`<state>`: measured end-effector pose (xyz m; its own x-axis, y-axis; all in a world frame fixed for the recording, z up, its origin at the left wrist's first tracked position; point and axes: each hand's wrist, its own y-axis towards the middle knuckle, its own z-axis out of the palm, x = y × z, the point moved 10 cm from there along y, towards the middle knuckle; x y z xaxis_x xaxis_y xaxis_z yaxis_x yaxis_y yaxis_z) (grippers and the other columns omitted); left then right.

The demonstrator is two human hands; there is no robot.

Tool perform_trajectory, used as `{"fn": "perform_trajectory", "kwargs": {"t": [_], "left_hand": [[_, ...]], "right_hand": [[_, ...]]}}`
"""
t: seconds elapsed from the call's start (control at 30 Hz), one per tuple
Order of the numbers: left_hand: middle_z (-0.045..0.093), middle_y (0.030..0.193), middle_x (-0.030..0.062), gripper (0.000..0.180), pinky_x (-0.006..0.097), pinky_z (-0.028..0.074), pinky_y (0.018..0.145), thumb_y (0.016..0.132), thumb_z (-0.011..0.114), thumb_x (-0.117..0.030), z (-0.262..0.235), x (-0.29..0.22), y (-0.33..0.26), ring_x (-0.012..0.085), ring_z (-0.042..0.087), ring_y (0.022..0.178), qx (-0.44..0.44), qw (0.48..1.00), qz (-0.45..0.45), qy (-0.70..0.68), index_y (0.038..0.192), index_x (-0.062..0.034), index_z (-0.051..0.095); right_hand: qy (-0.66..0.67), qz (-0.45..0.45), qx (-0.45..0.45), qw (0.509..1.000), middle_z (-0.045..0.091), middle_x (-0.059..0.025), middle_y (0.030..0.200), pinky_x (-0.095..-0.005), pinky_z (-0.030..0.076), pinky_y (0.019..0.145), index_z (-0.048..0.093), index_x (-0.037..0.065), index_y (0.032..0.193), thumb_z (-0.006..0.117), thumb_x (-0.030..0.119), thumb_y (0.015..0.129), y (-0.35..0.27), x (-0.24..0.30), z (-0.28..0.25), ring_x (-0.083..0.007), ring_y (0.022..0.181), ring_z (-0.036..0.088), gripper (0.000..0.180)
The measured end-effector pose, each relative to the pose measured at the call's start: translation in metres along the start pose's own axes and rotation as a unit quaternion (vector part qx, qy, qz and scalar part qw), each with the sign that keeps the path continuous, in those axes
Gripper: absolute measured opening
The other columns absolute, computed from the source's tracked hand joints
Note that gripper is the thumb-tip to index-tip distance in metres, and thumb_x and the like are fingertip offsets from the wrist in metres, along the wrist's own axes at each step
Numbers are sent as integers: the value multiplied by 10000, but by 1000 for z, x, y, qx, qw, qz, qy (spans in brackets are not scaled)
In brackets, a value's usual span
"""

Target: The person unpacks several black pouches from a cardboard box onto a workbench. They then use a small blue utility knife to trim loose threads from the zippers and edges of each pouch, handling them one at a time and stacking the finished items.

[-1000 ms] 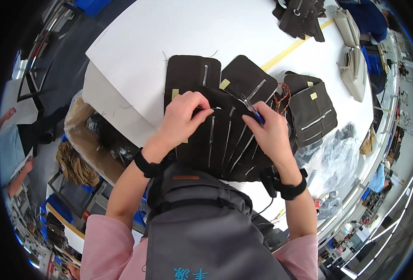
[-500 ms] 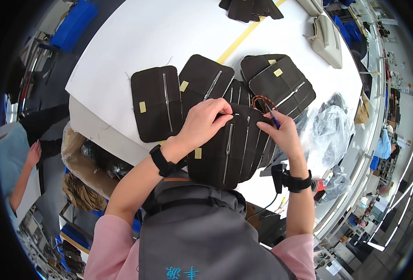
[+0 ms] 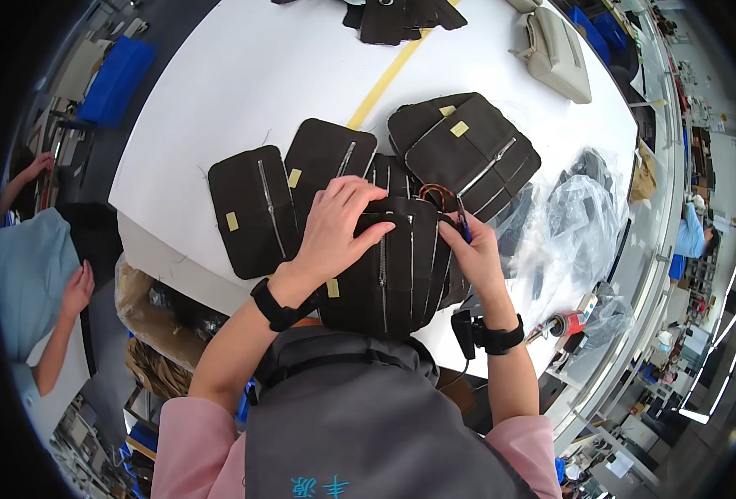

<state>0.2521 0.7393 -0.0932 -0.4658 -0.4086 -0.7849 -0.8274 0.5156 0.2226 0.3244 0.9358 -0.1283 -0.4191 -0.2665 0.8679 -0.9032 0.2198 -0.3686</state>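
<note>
A stack of dark fabric panels with silver zippers [image 3: 360,283] lies at the table's near edge, against my apron. My left hand [image 3: 335,229] grips the top edge of the uppermost panel, thumb on its face and fingers curled over the edge. At the panel's upper right corner, the thumb of my right hand [image 3: 478,258] presses on the fabric. That hand also keeps a small tool with an orange loop [image 3: 437,193] and a blue part in its fingers; its kind is partly hidden. Further zippered panels, one at left [image 3: 251,212] and a pile [image 3: 468,154] at right, bear yellow tags.
Clear plastic bags [image 3: 572,224] lie along the table's right side. A red-bodied tool [image 3: 566,324] is by the right edge. Beige pouches [image 3: 555,58] and dark pieces [image 3: 397,21] sit at the far side. A box [image 3: 148,312] stands below left; another person [image 3: 39,274] is at left.
My left fingers have spread from a pinch into a wider hold on the panel's top edge. My view has shifted. A second person's hand now shows at far left.
</note>
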Motion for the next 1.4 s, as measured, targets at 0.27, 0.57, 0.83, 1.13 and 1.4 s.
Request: {"fn": "perform_trajectory", "kwargs": {"t": [0.27, 0.57, 0.83, 1.13, 1.4], "left_hand": [[610, 993, 60, 330, 363, 428, 854, 765, 767, -184, -7, 9, -10, 260, 564, 972, 15, 999, -26, 19, 1040, -66, 626], [607, 986, 97, 344, 361, 480, 806, 779, 758, -137, -8, 14, -14, 286, 595, 949, 15, 998, -50, -38, 1061, -24, 597], [612, 987, 103, 344, 346, 490, 808, 780, 755, -121, -5, 10, -14, 272, 612, 939, 15, 995, -68, -67, 1068, -26, 592], [628, 1045, 109, 347, 350, 496, 850, 799, 746, -113, 5, 8, -11, 267, 625, 989, 22, 991, -72, -113, 1095, -20, 590], [625, 1053, 101, 263, 336, 483, 885, 840, 675, -45, 10, 26, -10, 247, 611, 1037, 30, 965, -141, -218, 1093, -19, 609]], "right_hand": [[-74, -36, -67, 994, 523, -5, 644, -254, 401, 580, 643, -7, 970, 667, 177, 896, 1, 2, -14, -70, 624, 442, 199], [-37, -18, -118, 992, 507, 26, 638, -235, 374, 551, 673, 18, 966, 709, 173, 872, -10, 8, -18, -65, 597, 418, 185], [-21, -41, -143, 989, 682, -58, 1053, -223, 481, 701, 585, 21, 1144, 824, 182, 762, -28, 16, -4, -90, 842, 614, 479], [-121, -123, -297, 939, 661, -82, 962, -297, 522, 740, 601, 43, 1099, 834, 163, 735, -53, 41, -24, -203, 827, 653, 449], [-192, -180, -95, 960, 649, -46, 814, -317, 503, 578, 621, 75, 943, 792, 194, 762, -43, 58, 45, -221, 653, 646, 276]]}}
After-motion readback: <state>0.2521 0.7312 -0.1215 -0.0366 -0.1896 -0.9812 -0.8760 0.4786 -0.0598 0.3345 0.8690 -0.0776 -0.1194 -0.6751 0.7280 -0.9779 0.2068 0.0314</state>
